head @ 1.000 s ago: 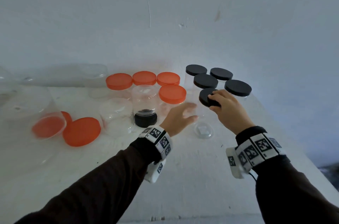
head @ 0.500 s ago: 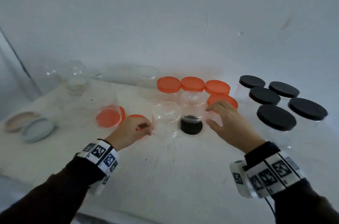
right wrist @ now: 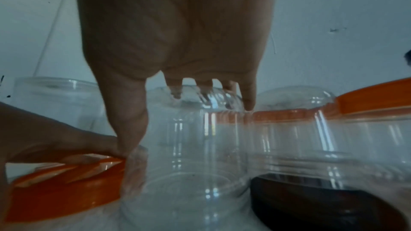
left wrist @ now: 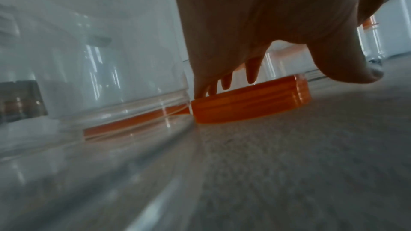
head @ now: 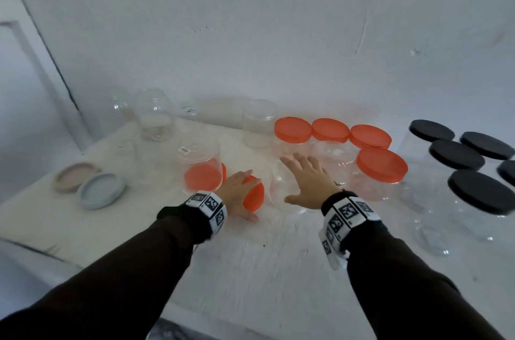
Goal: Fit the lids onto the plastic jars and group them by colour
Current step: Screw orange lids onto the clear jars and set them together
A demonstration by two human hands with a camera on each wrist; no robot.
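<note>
Since half a second ago both hands have dropped lower and moved left: right hand (head: 308, 182) has left the capped orange jar and now spreads over an open clear jar (head: 284, 194); left hand (head: 237, 192) has settled onto the loose orange lid (head: 255, 196).

Left grip: fingers curled over the far rim of the lid, thumb low at the near side, so closing on it; lid looks flat on the bench (head: 250, 270) in the left wrist view, not lifted yet. Right grip: fingers straight, splayed across the jar mouth, thumb down the near wall beside the lid; resting on it, not clearly clamped.

Just left of the left grip stands another clear jar with an orange lid (head: 202, 182) at its foot. Right of the right grip, four orange-capped jars (head: 380, 169) cluster; a black lid (right wrist: 322, 205) sits low beside the open jar. Further right, the black-capped jars (head: 482, 192). Far left, a beige and a grey-blue lid (head: 101, 190).

Step, as judged: capping the next orange jar. Next move calls for lifting the lid, right hand steadying the jar, seating it level and twisting, then sliding the jar right into the orange group.
</note>
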